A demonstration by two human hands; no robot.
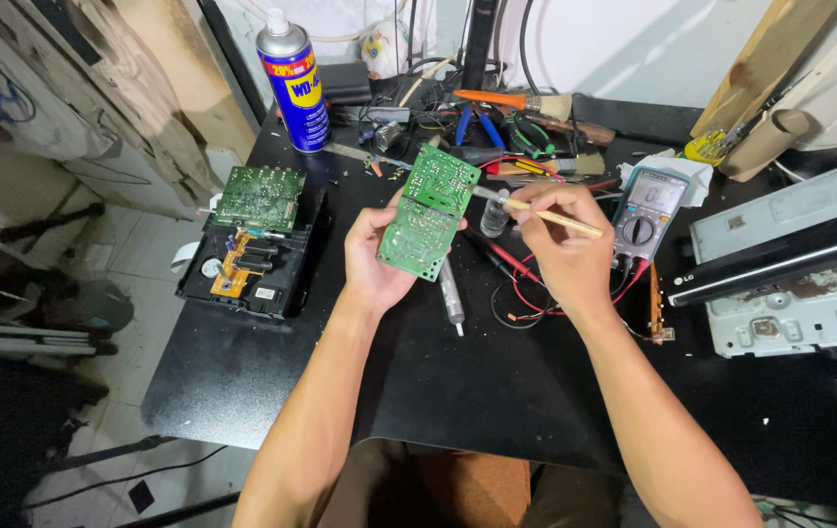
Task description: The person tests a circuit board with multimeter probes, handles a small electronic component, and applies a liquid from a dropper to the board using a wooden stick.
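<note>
Left hand [376, 259] grips circuit board [428, 212]; right hand [560, 240] pinches brush [536, 208].

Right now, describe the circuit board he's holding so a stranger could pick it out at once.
Start at the black worktable. Above its middle, the left hand holds up a green circuit board, tilted, solder side showing. The other green board lies on a black casing to the left, untouched.
</note>
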